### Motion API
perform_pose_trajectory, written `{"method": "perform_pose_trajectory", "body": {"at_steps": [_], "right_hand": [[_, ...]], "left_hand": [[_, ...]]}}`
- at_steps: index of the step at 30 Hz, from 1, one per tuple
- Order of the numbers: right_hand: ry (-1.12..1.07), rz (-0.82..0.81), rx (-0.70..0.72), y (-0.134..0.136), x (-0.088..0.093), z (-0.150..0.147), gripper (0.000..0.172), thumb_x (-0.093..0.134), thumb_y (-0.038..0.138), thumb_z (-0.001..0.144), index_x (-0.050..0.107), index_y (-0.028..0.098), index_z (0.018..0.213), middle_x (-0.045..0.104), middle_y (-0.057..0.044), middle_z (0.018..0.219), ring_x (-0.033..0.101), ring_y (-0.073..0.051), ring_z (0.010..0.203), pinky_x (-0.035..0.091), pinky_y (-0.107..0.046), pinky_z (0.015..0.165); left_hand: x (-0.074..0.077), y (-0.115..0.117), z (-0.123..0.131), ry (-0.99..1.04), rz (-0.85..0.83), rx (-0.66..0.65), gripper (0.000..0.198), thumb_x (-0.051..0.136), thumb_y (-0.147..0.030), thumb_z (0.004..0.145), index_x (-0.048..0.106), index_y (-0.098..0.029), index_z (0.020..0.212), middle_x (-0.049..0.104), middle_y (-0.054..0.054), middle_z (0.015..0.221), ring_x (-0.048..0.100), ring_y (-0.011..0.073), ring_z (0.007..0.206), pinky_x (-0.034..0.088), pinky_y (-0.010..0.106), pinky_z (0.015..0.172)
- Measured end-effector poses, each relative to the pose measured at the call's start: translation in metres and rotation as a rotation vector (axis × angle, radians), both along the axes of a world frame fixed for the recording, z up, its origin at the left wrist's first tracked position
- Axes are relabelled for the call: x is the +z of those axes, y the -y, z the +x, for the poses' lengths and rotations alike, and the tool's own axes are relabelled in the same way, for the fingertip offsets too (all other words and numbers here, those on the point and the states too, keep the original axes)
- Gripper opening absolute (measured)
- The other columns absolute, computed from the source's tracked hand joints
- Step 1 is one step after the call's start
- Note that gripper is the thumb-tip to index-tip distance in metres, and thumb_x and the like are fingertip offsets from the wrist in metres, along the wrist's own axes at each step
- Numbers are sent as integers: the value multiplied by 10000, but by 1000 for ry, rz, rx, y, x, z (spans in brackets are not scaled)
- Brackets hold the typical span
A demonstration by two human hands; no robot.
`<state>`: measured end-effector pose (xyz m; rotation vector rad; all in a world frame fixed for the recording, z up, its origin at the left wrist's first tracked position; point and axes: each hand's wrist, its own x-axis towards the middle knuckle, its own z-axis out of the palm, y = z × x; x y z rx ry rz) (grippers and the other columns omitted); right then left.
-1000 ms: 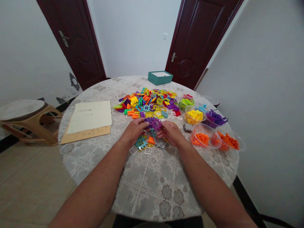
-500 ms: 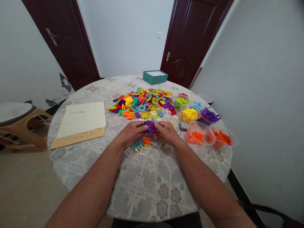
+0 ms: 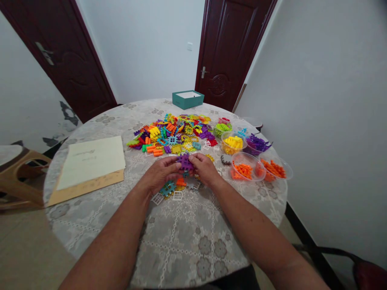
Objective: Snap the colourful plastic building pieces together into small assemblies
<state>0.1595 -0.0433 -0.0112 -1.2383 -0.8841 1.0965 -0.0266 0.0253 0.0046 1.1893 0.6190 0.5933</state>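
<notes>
A purple toy building piece (image 3: 185,162) with square openings is held up between both hands near the middle of the table. My left hand (image 3: 161,172) grips its left side, thumb on the near face. My right hand (image 3: 204,167) pinches the right side the same way. Beneath the hands lie a turquoise lattice piece (image 3: 168,188), an orange piece (image 3: 181,182) and a white window-like frame (image 3: 177,195). Just beyond the fingers spreads a heap of mixed coloured building pieces (image 3: 172,140). The fingertips behind the purple piece are partly hidden.
To the right stand clear tubs with yellow pieces (image 3: 232,144), orange pieces (image 3: 242,171) and purple pieces (image 3: 258,143). A green box (image 3: 188,100) sits at the far edge. Paper sheets (image 3: 93,161) lie on the left of the round table (image 3: 181,237).
My view has turned slightly to the right, so the scene sits further left. The purple piece is tilted differently, its openings now facing me more. Both hands still hold it.
</notes>
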Motion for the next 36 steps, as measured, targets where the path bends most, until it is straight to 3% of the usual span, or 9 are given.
{"method": "perform_pose_trajectory", "body": {"at_steps": [9,14,19,23,29,32,36], "right_hand": [[-223,19,99,0,-3,1,392,734,557,828,606,224,989,666,30,762,643,-135,568,558,-261,525],[5,39,73,0,-5,-1,312,730,461,857,633,220,1030,681,29,738,637,-138,569,560,-261,540],[203,34,18,0,5,-3,190,676,401,903,645,238,997,687,25,748,629,-141,564,536,-256,516],[138,60,59,1,12,-1,236,667,434,907,673,232,1029,686,21,746,640,-146,579,553,-267,538],[-15,16,115,1,5,1,347,698,472,864,683,209,1090,713,5,779,662,-147,602,569,-276,567],[12,0,113,2,6,3,302,684,455,870,669,213,1051,697,15,743,647,-146,575,556,-270,539],[166,24,128,7,20,9,206,729,386,848,648,229,954,671,39,699,600,-128,526,510,-238,496]], "left_hand": [[5,6,6,-14,54,104,377,821,-307,774,775,-186,1128,756,109,1137,712,219,938,593,348,791],[4,5,6,-32,82,74,368,796,-295,784,768,-184,1134,763,86,1087,721,223,932,602,352,806],[-1,1,6,-60,116,66,447,816,-331,784,742,-208,1207,757,80,1182,740,251,992,617,384,854],[1,1,5,6,93,63,523,846,-347,773,716,-189,1255,741,106,1240,751,259,992,619,399,861],[4,7,8,8,103,81,422,836,-361,786,749,-195,1164,765,90,1147,743,219,905,612,371,815],[3,6,9,-6,121,89,421,829,-374,795,755,-196,1169,767,87,1148,739,222,924,609,371,823],[1,2,7,-27,135,109,477,851,-390,780,740,-209,1208,759,79,1189,740,220,924,615,364,817]]}}
